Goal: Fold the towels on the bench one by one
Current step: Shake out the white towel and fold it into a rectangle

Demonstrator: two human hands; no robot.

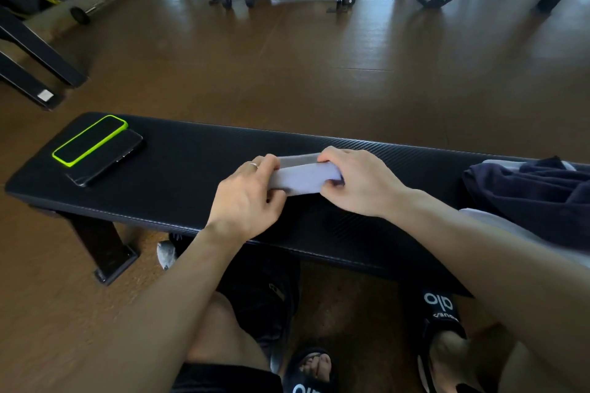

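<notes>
Small pale grey folded towel point(306, 178) mid-way along black padded bench point(191, 169), left hand point(247, 196) pinching its left end, right hand point(357, 183) gripping its right end, dark navy cloth pile point(526, 198) at bench's right, two phones point(95, 150) far left

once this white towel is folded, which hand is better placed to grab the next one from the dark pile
Probably the right hand. The dark towel pile lies at the bench's right end, next to that arm. The left hand grips the white towel's far side, nearer the two phones.
</notes>
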